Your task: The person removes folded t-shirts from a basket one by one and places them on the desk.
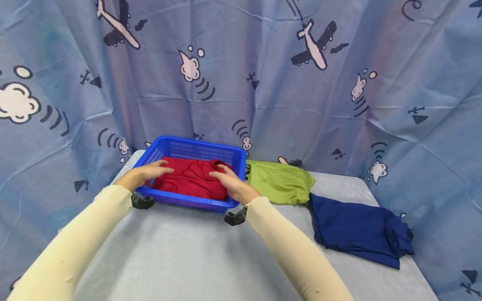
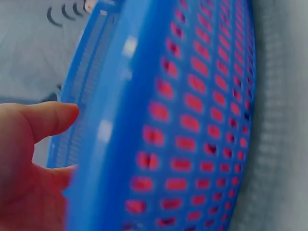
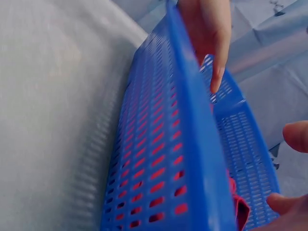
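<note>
A red garment [image 1: 188, 177], perhaps a shirt, lies in a blue plastic basket [image 1: 199, 202] with perforated walls. My left hand [image 1: 150, 171] is over the basket's left side, fingers extended and holding nothing. Over its right side, my right hand [image 1: 231, 182] has its fingers spread and apart from the other hand. The left wrist view shows the left thumb [image 2: 53, 120] behind the basket's near rim. In the right wrist view, red cloth [image 3: 238, 204] shows inside, below the fingers. Whether any fingertip touches the cloth is hard to tell.
Right of the basket lies folded lime-green cloth [image 1: 278, 182]. Further right, a folded navy-blue garment [image 1: 357, 230] rests near the edge of the pale table [image 1: 169, 259]. A blue curtain [image 1: 226, 75] printed with airplanes surrounds the back and sides.
</note>
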A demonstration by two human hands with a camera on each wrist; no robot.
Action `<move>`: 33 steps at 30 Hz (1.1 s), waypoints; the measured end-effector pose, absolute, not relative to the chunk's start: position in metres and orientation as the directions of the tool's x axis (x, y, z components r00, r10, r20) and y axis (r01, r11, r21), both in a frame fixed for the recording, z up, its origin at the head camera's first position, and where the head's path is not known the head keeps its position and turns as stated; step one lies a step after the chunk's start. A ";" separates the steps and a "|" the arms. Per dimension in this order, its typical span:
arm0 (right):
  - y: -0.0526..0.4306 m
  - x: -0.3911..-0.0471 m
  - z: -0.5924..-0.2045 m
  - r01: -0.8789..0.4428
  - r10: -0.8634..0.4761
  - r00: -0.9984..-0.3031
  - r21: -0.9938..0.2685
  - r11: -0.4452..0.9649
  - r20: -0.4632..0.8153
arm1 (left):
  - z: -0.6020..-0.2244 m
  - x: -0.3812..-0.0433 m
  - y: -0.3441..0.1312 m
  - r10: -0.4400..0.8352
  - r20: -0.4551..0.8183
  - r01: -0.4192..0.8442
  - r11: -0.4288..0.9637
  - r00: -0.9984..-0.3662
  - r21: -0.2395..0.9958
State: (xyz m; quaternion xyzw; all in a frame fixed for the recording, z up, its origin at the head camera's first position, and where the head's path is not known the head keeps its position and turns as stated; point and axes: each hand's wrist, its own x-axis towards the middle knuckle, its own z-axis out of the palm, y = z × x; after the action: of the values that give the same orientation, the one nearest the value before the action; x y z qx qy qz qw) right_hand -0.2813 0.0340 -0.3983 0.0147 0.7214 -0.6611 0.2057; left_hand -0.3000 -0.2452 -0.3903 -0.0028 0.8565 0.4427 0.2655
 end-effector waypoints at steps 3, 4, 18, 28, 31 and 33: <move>0.029 -0.287 -0.401 0.283 -0.204 -0.927 -0.943 0.173 -0.315 | -0.393 -0.303 -0.248 0.217 -0.477 -0.257 0.620 -0.852 0.741; 0.027 -0.288 -0.402 0.277 -0.191 -0.930 -0.940 0.199 -0.315 | -0.394 -0.304 -0.249 0.218 -0.483 -0.264 0.616 -0.848 0.742; 0.017 -0.300 -0.418 0.364 -0.050 -0.917 -0.884 0.294 -0.395 | -0.403 -0.308 -0.248 0.232 -0.512 -0.344 0.511 -0.827 0.788; 0.019 -0.290 -0.418 0.423 -0.174 -0.868 -0.875 0.234 -0.466 | -0.409 -0.306 -0.248 0.264 -0.512 -0.330 0.515 -0.817 0.791; 0.019 -0.290 -0.420 0.363 -0.205 -0.883 -0.891 0.272 -0.423 | -0.409 -0.307 -0.249 0.269 -0.498 -0.301 0.537 -0.824 0.788; 0.018 -0.291 -0.420 0.330 -0.225 -0.889 -0.899 0.286 -0.398 | -0.409 -0.308 -0.250 0.275 -0.489 -0.286 0.543 -0.828 0.789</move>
State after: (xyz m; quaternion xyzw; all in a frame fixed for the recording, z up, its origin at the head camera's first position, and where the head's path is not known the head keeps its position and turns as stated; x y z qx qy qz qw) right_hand -0.2912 0.0184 -0.4205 0.0342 0.7675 -0.5963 0.2327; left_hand -0.3083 -0.2496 -0.4086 -0.0035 0.8280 0.4778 0.2935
